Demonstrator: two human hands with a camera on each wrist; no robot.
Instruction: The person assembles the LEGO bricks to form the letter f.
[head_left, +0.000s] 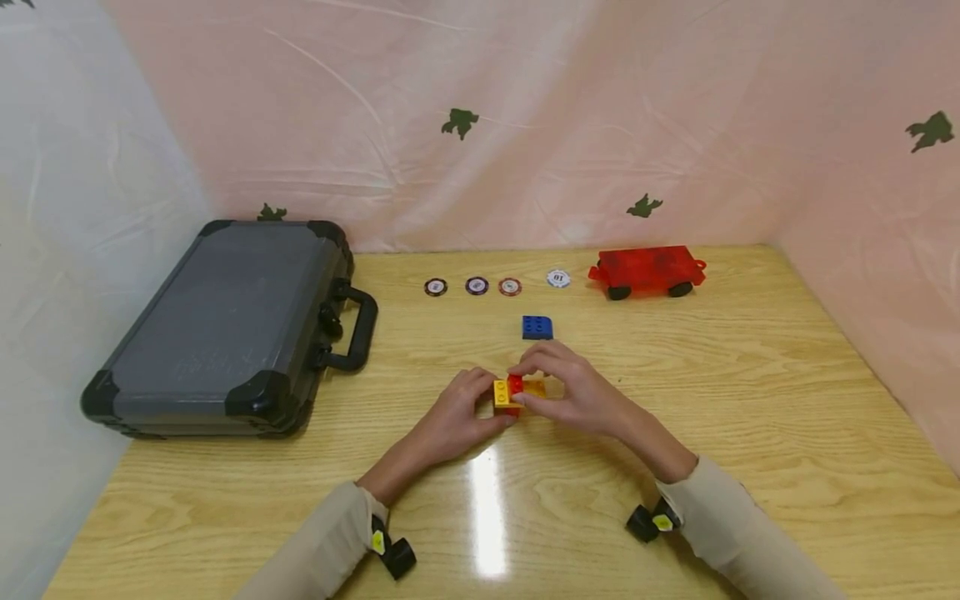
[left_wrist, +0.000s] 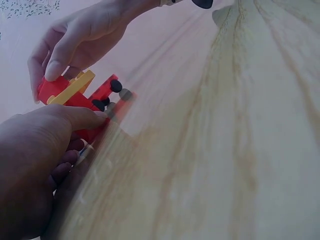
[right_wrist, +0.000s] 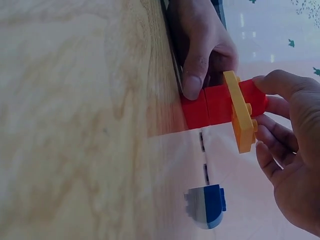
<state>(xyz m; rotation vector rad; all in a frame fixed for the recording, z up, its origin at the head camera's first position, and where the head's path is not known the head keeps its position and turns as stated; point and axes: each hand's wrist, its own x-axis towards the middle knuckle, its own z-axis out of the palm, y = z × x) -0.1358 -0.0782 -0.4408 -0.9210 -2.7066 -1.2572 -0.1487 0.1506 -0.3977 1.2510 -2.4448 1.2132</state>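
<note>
Near the middle of the table stands a small stack of toy building bricks. Two red bricks (right_wrist: 207, 107) make up its lower part, one on the other. A flat yellow brick (right_wrist: 241, 120) lies crosswise over them, its studs showing on both sides of the upper red brick (right_wrist: 253, 97). My left hand (head_left: 457, 417) holds the stack low down, thumb against the bottom red brick. From the right, my right hand (head_left: 573, 392) pinches the upper red brick between thumb and fingertips.
Beyond the hands lies a blue brick (head_left: 537, 327). Several poker chips, including a white chip (head_left: 558, 278), run along the back beside a red wheeled wagon (head_left: 651, 271). A grey hard case (head_left: 217, 317) fills the left side, its handle (head_left: 363, 332) jutting right.
</note>
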